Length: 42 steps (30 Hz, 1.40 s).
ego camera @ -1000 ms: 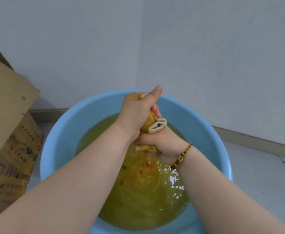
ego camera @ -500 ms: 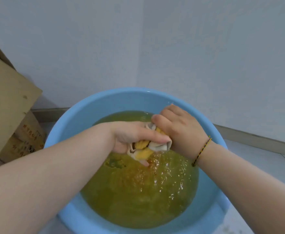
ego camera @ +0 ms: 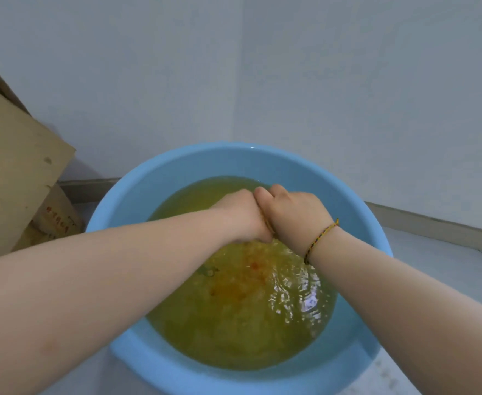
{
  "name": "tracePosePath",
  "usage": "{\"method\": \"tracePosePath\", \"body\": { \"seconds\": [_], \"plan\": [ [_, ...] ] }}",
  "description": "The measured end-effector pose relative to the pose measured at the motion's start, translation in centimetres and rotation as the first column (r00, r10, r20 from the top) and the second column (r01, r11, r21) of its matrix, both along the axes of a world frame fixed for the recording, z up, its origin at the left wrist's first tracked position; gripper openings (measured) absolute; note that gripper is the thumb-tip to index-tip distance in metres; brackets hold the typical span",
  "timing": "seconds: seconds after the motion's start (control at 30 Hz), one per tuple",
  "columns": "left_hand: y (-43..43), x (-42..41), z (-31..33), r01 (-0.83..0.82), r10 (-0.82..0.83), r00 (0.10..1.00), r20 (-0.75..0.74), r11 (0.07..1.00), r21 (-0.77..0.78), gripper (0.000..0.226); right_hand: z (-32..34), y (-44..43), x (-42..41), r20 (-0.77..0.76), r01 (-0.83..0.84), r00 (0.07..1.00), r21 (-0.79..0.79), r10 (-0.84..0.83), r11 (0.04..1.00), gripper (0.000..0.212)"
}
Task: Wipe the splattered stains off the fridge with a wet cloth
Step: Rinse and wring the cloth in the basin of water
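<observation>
Floor (ego camera: 433,252) grey, walls (ego camera: 348,81) white, box (ego camera: 14,172) upper left, basin (ego camera: 177,172) centre, left hand (ego camera: 240,218), right hand (ego camera: 294,220), fingers clenched round cloth (ego camera: 267,225) (mostly hidden)

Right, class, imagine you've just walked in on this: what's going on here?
A person is bent over a blue basin of cloudy yellow-green water. The left hand and right hand are clenched side by side just above the surface, apparently wringing a cloth; only a thin sliver of it shows between them. No fridge is in view, so this looks like rinsing rather than wiping. A cardboard box stands to the left.
</observation>
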<state>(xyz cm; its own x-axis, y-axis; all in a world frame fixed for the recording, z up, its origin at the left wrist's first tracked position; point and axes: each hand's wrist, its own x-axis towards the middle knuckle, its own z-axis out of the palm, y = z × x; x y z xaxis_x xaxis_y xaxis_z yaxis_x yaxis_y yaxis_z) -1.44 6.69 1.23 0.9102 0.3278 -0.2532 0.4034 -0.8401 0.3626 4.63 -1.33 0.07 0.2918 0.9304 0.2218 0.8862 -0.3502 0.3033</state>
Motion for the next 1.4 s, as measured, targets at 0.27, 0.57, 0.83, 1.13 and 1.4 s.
{"method": "tracePosePath", "body": {
  "seconds": [0.27,0.57,0.83,1.13,1.4],
  "plan": [
    [0.3,0.5,-2.0,-0.176,0.168,0.981,0.096,0.981,0.080,0.026,0.3,1.1,0.7,-0.201,0.122,0.965,-0.223,-0.168,0.967,0.030],
    [1.4,0.7,-3.6,0.072,-0.160,0.973,0.168,0.896,0.438,0.029,-0.8,0.5,1.8,-0.482,0.145,0.840,-0.244,-0.250,0.959,0.020],
    [1.9,0.4,-2.0,-0.078,-0.054,0.958,0.283,0.897,0.436,0.035,-1.4,0.3,0.8,-0.474,0.261,0.853,0.019,-0.221,0.965,0.050],
    [2.1,-2.3,10.2,-0.252,0.444,0.896,0.000,0.508,-0.823,0.055,10.0,-0.1,-0.3,-0.729,0.426,0.678,0.279,-0.099,0.861,0.064],
    [-1.2,-3.2,27.8,-0.159,0.563,0.799,0.211,0.537,-0.829,0.056,29.1,-2.9,-2.0,-0.925,0.827,-0.241,-0.038,0.293,0.561,0.022]
  ]
}}
